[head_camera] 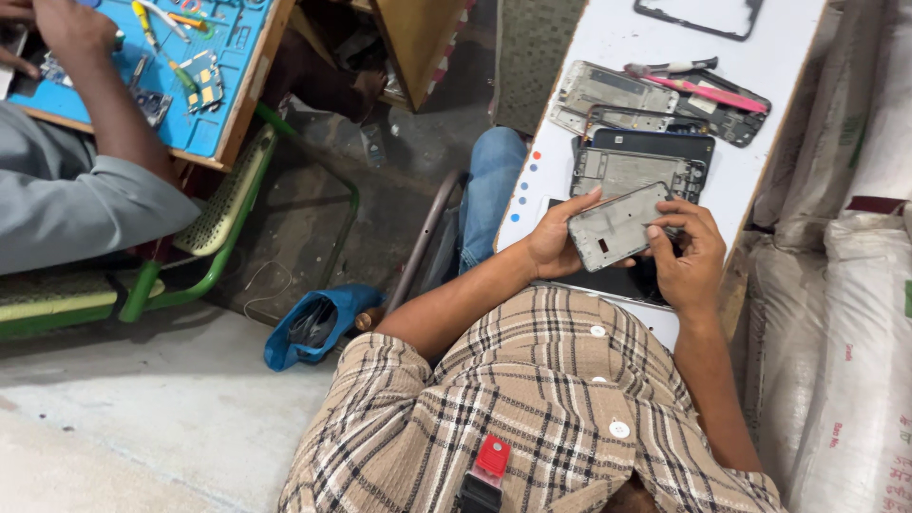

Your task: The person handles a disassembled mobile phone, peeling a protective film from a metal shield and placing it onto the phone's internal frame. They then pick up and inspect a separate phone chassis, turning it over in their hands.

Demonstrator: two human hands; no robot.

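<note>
- Far left: another person's arm [100,90] in a grey sleeve reaches over a blue work mat [214,95] strewn with small tools; well apart from the work in hand.
- Near left, on the floor: a blue pouch [313,328] lies beside the green bench frame [204,256].
- Centre: the left hand [551,237] grips the phone frame [617,226] by its left short end, thumb along the upper edge, fingers closed beneath.
- The phone frame, a grey rectangular plate, is held just above the white table [617,38], over a dark slab; its long axis runs left to right, tilted slightly up toward the right.
- Right of it: the right hand [689,256] meets the frame's right short end, thumb tip touching the edge, fingers curled behind. Both hands are equally close.
- Far side: stacked phone frames [636,166] and a pink-handled tool [717,95] crowd the table; open surface remains at its far end.
- Far right: white sacks [855,332] border the table edge.
</note>
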